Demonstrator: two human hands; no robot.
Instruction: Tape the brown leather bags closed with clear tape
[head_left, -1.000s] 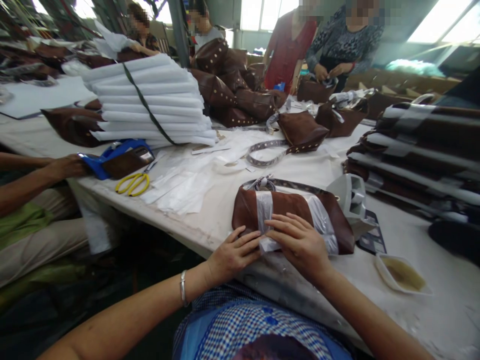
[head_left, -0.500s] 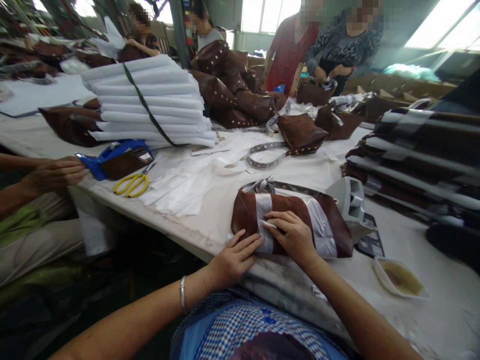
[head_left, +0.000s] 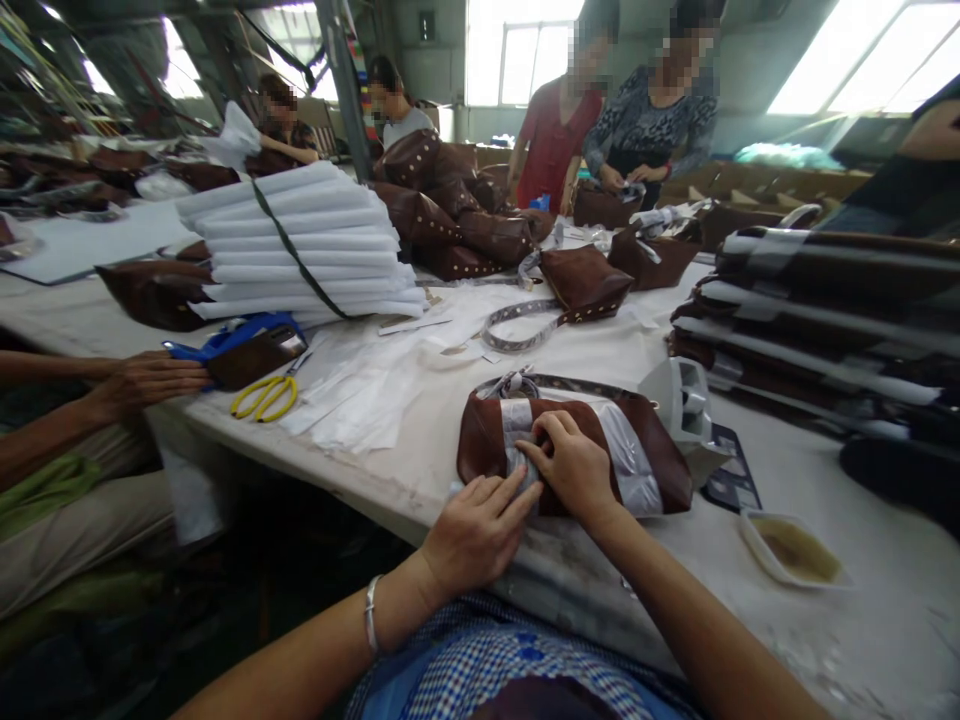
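Note:
A brown leather handbag (head_left: 480, 440) lies flat at the table's near edge, with pale wrapping strips round its body. My right hand (head_left: 581, 465) rests over its middle, thumb and fingers pinched at the left wrapping strip (head_left: 516, 412). Beside it, my left hand (head_left: 476, 530) presses that strip's lower end with its fingers stretched out. The right wrapping strip (head_left: 628, 450) lies smooth across the bag, untouched. Behind the bag's top runs its studded strap (head_left: 585, 385), partly wrapped. The bag's underside is hidden.
Right of the bag stand an off-white plastic holder (head_left: 679, 400) and a shallow dish (head_left: 795, 550). Wrapped bags (head_left: 817, 310) are stacked behind. Yellow-handled snips (head_left: 264, 398) lie left, near a co-worker's hands (head_left: 154, 380). A strapped white stack (head_left: 300, 240) stands beyond.
My right fingers have curled from lying flatter into a pinch on the left strip. My left hand has slid slightly right along the strip's lower end. The camera view has tilted up a little.

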